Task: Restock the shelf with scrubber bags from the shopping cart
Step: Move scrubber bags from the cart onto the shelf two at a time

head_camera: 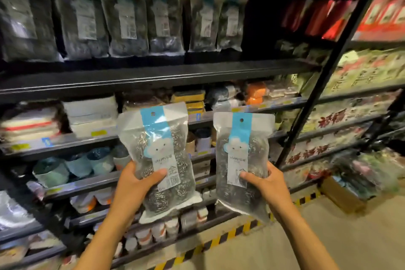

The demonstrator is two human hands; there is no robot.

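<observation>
– Scrubber bags (157, 155), in hand: how many?
– Two, both below the shelf board (153, 74). Left one upright, label outward, gripped low by the left hand (135, 184), thumb across its front. Right bag (241, 160) likewise, in the right hand (265, 184).
– Why upright?
– Probably to match the stocked row (127, 17) standing on that board; the dark gap (263, 24) at its right end looks free.

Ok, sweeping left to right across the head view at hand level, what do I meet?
left hand → left scrubber bag → right scrubber bag → right hand → black shelf upright
</observation>
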